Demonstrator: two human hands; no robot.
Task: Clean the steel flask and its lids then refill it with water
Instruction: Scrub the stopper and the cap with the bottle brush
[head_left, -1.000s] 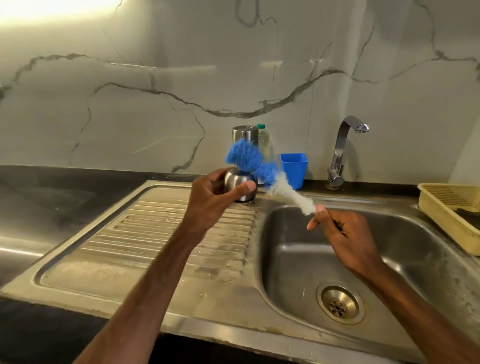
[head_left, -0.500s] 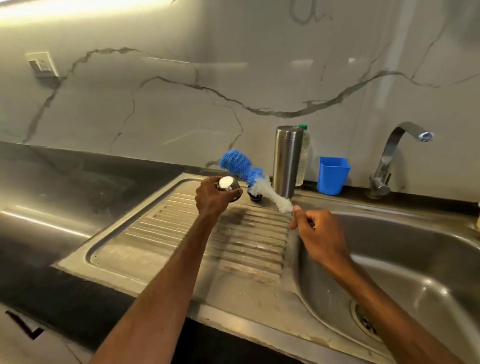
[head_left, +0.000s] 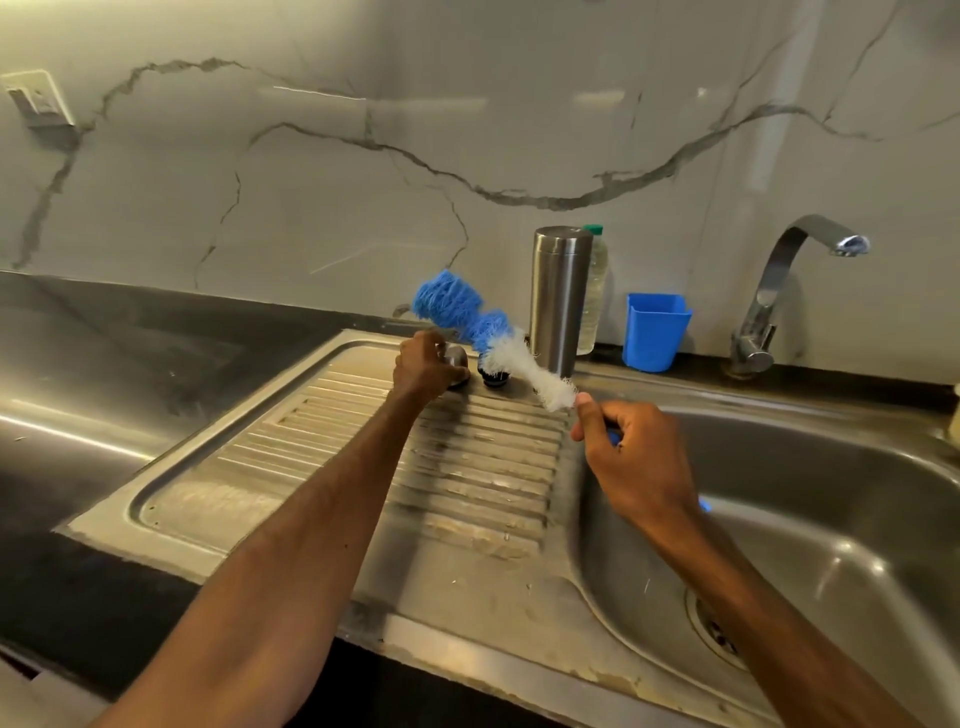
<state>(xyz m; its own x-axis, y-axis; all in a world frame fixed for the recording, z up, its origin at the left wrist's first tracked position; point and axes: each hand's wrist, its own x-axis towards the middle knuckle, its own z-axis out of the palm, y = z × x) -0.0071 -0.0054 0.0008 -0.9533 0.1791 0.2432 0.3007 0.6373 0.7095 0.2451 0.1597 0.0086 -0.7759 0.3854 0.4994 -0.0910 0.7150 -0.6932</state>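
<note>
- Flask (head_left: 558, 301): a plain brushed-steel cylinder, smooth and matte. It stands upright at the far edge of the drainboard (head_left: 415, 467), long axis vertical, close to the wall (head_left: 467, 130).
- Cap (head_left: 458, 359): a small rounded steel piece with a shiny dome, at the far end of the drainboard, left of the flask and apart from it. The left hand (head_left: 423, 366) has its fingers curled down over it and grips it. The cap seems to sit on the steel, though the hand hides its base.
- Stopper (head_left: 493, 378): short, round and black, upright on the drainboard between cap and flask, just beside the cap.
- Brush (head_left: 467, 322): long and thin, with fuzzy bristles, white on the part nearer the handle and bright blue and bushier toward the tip. Its long axis slants from the right hand (head_left: 631, 457) up and away to the left. The blue tip is the highest point, above the cap, and the white part crosses in front of the stopper.
- Right hand: closed in a fist round the blue handle of the brush, thumb up against the base of the white bristles, held above the near-left rim of the basin (head_left: 831, 493).
- Drainboard: dull, stained steel with ribs running across it; the basin beside it is smooth steel with rounded corners.
- Behind the flask is a clear plastic bottle (head_left: 597, 296) with a green cap. To its right stand a blue tapered plastic cup (head_left: 655, 332) and a curved chrome tap (head_left: 779, 291).
- Table (head_left: 104, 338): dark and glossy, left of the sink; the wall is pale marble with grey veins.
</note>
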